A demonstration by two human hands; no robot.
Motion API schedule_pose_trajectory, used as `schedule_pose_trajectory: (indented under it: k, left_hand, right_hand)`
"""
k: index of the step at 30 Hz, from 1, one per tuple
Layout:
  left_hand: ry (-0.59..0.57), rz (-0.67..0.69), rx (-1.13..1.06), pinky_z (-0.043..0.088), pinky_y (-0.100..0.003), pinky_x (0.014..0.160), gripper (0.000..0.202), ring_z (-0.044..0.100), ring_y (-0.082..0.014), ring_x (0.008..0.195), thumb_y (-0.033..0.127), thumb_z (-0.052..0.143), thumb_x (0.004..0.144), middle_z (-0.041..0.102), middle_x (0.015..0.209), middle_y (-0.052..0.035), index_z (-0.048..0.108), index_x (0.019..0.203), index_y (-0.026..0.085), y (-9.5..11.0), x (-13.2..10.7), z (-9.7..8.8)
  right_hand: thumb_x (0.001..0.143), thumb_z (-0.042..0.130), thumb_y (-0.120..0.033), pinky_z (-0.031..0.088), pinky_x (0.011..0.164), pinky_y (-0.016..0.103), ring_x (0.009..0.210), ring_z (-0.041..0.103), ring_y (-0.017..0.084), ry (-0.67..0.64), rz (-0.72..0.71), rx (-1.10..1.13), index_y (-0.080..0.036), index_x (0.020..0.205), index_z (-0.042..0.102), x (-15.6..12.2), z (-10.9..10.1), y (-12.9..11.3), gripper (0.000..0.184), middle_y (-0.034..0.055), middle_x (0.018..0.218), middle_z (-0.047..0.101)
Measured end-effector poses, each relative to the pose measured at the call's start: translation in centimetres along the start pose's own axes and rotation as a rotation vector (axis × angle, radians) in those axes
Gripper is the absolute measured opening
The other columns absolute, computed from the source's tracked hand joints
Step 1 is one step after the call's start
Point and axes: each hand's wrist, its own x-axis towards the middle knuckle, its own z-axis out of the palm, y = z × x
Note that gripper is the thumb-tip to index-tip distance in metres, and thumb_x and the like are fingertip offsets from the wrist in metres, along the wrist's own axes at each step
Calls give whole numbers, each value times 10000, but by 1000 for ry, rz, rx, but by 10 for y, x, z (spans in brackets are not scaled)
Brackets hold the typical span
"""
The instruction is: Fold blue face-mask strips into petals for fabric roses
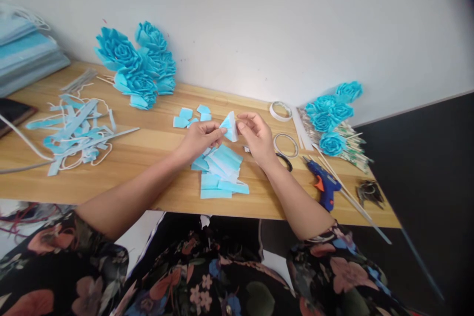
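My left hand (203,136) pinches a folded blue-and-white piece of mask fabric (230,127) between thumb and fingers. At its white right edge, my right hand (256,136) has thumb and forefinger closed on the same piece. Just below the hands lies a loose stack of cut blue mask pieces (222,163). Smaller trimmed blue pieces (181,122) rest behind my left hand. Scissors with a black handle (284,162) lie partly hidden under my right hand and wrist.
Blue fabric roses (137,64) stand back left, more roses (329,113) at right. Mask strips and ear loops (83,131) are heaped left, beside stacked masks (29,49). Tape rolls (280,111), a blue glue gun (324,182), sticks (351,197) and pliers (369,192) lie right.
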Motion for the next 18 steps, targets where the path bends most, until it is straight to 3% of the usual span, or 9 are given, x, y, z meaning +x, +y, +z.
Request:
schedule_pose_trajectory:
  k: [7, 18]
  left_hand:
    - [10, -3, -16, 379, -200, 491, 279, 473, -68, 487, 335, 650, 821, 570, 543, 9, 599, 606, 165, 2, 0, 0]
    - [2, -45, 12, 366, -210, 504, 273, 469, -66, 498, 324, 654, 828, 579, 557, 2, 612, 616, 157, 1, -2, 2]
  right_hand:
    - [883, 619, -419, 489, 722, 290, 730, 582, 127, -61, -25, 23, -216, 854, 605, 0, 0, -4, 206, -1, 816, 641]
    - [819, 657, -353, 438, 615, 255, 605, 524, 92, -66, 52, -27, -193, 787, 609, -1, 3, -3, 170, -26, 725, 613]
